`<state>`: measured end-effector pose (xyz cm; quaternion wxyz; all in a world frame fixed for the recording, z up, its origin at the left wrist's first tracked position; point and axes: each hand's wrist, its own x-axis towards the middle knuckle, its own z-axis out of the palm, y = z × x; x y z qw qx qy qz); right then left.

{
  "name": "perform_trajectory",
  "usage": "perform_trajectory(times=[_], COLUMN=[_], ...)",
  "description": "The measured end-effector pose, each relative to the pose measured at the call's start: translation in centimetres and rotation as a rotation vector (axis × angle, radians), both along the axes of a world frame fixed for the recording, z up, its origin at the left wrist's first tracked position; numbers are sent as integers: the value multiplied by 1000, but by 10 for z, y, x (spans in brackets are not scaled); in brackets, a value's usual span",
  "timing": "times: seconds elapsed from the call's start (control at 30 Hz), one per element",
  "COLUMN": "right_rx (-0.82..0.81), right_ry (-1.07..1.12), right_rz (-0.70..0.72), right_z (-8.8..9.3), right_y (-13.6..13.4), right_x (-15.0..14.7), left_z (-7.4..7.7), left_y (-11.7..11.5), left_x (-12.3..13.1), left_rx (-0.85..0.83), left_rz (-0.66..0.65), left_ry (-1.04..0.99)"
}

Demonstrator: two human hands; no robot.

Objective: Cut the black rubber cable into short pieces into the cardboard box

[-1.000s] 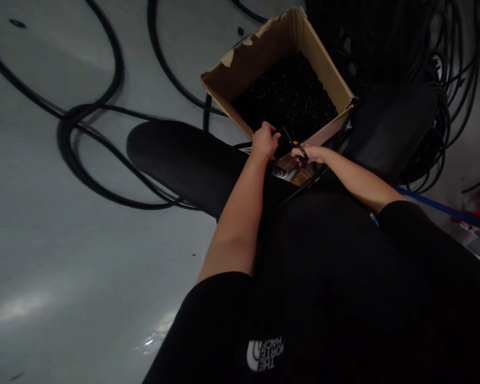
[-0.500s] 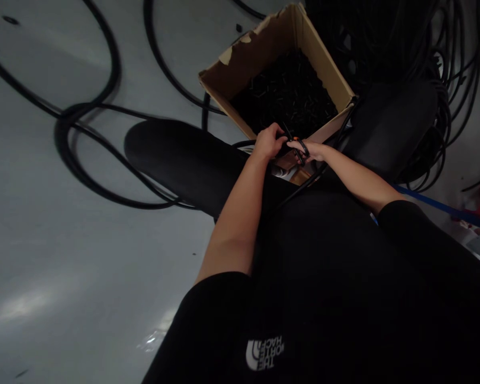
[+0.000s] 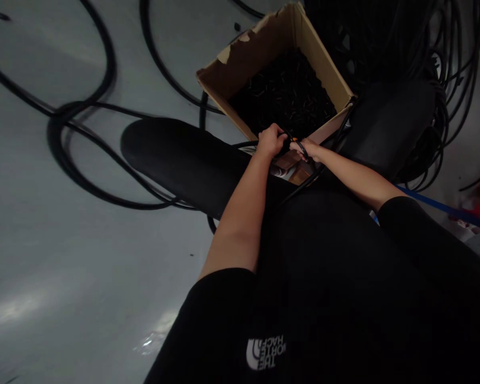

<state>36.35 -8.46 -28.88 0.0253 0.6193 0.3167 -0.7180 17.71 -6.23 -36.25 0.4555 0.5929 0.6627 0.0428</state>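
Tan corrugated cardboard box (image 3: 324,64), dark-brown inner wall (image 3: 256,58), holds matte-black short tube pieces (image 3: 284,96). Glossy black round cables (image 3: 146,21) loop on pale grey floor (image 3: 64,266). Small orange-and-black handle (image 3: 294,140). Black sleeve (image 3: 220,314) w/ white logo (image 3: 264,353). Bright blue strip (image 3: 436,204).

The person's bare, slender left forearm (image 3: 234,224) rises steeply from the lower middle of the view, while the bare right forearm (image 3: 354,178) comes in from the right at a shallow slant. The two arms converge, bringing the hands just beside each other at the top of the reach. The left hand (image 3: 271,141) is closed, its fingers curled over toward the right. The right hand (image 3: 306,150) points left, its fingers drawn together.
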Motion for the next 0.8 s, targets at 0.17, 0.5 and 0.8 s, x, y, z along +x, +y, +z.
perform_trajectory(times=[0.17,0.5,0.8], right_rx=[161,58,267], right_ry=[-156,-83,-155], right_rz=[32,-25,-330], right_z=[0,-8,-6], right_y=[-3,-4,19], right_x=[1,-2,1], left_z=[-8,-8,16], left_y=[-2,-3,-5], left_x=[7,2,16], left_rx=[-23,14,-13], left_rz=[6,107,9], left_ry=[18,-116,-199])
